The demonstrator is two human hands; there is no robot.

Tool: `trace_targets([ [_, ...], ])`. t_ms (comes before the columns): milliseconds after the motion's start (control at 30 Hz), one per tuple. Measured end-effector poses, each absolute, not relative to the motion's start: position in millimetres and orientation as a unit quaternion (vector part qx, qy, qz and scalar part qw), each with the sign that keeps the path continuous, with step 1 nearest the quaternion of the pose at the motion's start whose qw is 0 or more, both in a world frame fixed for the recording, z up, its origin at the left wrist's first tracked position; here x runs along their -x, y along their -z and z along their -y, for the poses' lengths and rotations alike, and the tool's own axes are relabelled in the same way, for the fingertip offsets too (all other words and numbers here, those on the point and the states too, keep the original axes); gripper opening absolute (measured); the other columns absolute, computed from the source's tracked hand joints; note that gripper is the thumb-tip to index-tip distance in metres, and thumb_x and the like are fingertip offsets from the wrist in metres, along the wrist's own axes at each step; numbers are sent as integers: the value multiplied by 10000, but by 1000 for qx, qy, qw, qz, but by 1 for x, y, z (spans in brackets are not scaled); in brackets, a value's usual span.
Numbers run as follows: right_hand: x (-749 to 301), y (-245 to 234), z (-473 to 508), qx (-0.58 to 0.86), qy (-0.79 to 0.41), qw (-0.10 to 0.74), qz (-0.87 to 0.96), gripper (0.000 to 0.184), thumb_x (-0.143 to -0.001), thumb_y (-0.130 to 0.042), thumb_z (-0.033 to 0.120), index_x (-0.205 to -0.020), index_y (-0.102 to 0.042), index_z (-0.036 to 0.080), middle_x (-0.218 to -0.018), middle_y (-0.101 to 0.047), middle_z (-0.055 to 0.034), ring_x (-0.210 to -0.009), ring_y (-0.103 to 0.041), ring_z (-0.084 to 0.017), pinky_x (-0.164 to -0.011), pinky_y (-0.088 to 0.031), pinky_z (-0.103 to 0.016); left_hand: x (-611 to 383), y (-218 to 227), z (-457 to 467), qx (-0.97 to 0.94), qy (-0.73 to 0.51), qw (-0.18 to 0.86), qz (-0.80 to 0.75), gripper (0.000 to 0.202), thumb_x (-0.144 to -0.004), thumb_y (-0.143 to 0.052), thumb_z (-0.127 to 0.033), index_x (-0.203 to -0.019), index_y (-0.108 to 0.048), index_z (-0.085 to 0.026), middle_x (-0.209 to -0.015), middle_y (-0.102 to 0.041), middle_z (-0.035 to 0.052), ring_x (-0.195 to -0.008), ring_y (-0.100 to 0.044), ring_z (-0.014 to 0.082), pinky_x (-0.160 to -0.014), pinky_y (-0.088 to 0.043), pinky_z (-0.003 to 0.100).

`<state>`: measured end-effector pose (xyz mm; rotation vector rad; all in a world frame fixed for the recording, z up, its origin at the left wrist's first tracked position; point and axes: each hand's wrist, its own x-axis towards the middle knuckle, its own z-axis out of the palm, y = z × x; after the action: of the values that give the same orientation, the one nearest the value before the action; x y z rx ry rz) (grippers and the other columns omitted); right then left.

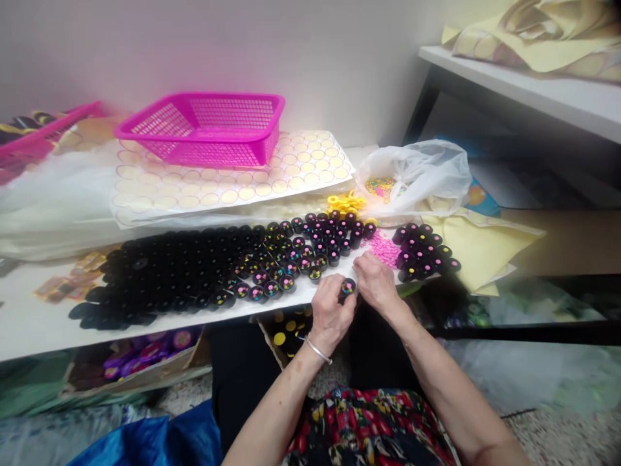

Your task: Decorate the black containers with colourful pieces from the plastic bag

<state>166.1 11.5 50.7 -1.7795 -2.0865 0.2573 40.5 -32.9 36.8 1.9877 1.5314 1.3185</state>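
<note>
My left hand, a bracelet at its wrist, grips a small round black cup with coloured bits inside, at the front edge of the table. My right hand is just right of that cup, thumb and fingers pinched together; what they hold, if anything, is too small to make out. Beyond it lies a loose pile of small pink pieces. Left of my hands stand many similar cups, several with coloured bits or pink dots showing. Another group of black cups with pink or yellow centres stands to the right.
Yellow rings lie behind the cups, beside a clear plastic bag of coloured beads. A pink basket rests on a sheet of printed circles. Boxes below hold purple items and yellow-topped pieces. A white shelf juts in at right.
</note>
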Motion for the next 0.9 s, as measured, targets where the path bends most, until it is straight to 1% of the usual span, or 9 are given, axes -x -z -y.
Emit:
trace_targets([
  [100, -158, -48, -14, 646, -71, 147, 745, 235, -871, -383, 152, -792, -603, 177, -839, -564, -55, -752, -496, -157, -577, -262, -270, -30, -44, 45, -701, -486, 70, -517, 181, -753, -594, -184, -933, -572, -177, -839, -638, 56, -824, -588, 177, -755, -482, 320],
  [233, -155, -49, -17, 656, -89, 109, 742, 237, -849, -392, 120, -812, -620, 172, -858, -585, -68, -736, -512, -161, -570, -270, -269, -7, -40, 52, -665, -514, -15, -542, 273, -728, -641, -172, -990, -565, -177, -863, -641, 52, -800, -604, 171, -729, -503, 314],
  [300, -157, -57, -22, 657, -104, 133, 735, 206, -833, -426, 128, -836, -627, 171, -868, -599, -69, -752, -531, -165, -585, -295, -262, 4, -33, 51, -648, -511, -33, -564, 259, -730, -642, -175, -980, -572, -177, -857, -641, 46, -774, -606, 159, -711, -507, 298],
  [367, -162, -69, -33, 657, -109, 184, 723, 184, -828, -453, 156, -851, -634, 172, -876, -617, -70, -780, -549, -170, -621, -329, -256, 12, -25, 49, -641, -505, -45, -576, 253, -735, -640, -181, -979, -575, -175, -849, -641, 42, -754, -606, 151, -700, -508, 286],
  [467, -173, -92, -68, 671, -90, 266, 686, 210, -840, -446, 212, -850, -653, 178, -884, -648, -69, -807, -568, -173, -679, -368, -255, 16, -17, 46, -644, -497, -57, -579, 266, -735, -643, -181, -991, -573, -164, -855, -646, 52, -755, -607, 154, -699, -512, 286],
  [533, -178, -103, -100, 687, -80, 280, 666, 232, -832, -442, 218, -829, -670, 177, -877, -662, -65, -819, -577, -172, -701, -383, -254, 16, -14, 44, -645, -493, -60, -580, 273, -740, -643, -184, -1002, -572, -163, -871, -650, 62, -766, -607, 159, -711, -513, 292],
  [633, -177, -109, -144, 685, -103, 232, 683, 227, -809, -469, 228, -823, -689, 177, -878, -674, -57, -848, -587, -166, -717, -394, -243, 14, -9, 42, -640, -497, -58, -583, 287, -750, -643, -197, -1027, -571, -175, -886, -654, 63, -767, -610, 160, -717, -514, 292],
  [767, -160, -102, -171, 657, -88, 139, 736, 275, -773, -554, 355, -944, -671, 173, -1001, -661, -90, -904, -590, -202, -717, -409, -261, 14, -5, 39, -641, -492, -68, -585, 292, -754, -642, -193, -1038, -582, -160, -892, -664, 78, -784, -618, 173, -723, -510, 294],
  [900, -149, -97, -173, 675, -72, 82, 730, 250, -789, -519, 284, -949, -664, 157, -962, -671, -120, -910, -597, -215, -725, -416, -268, 15, -3, 39, -649, -492, -82, -574, 326, -742, -656, -173, -1055, -574, -134, -879, -663, 88, -783, -611, 172, -729, -509, 294],
])
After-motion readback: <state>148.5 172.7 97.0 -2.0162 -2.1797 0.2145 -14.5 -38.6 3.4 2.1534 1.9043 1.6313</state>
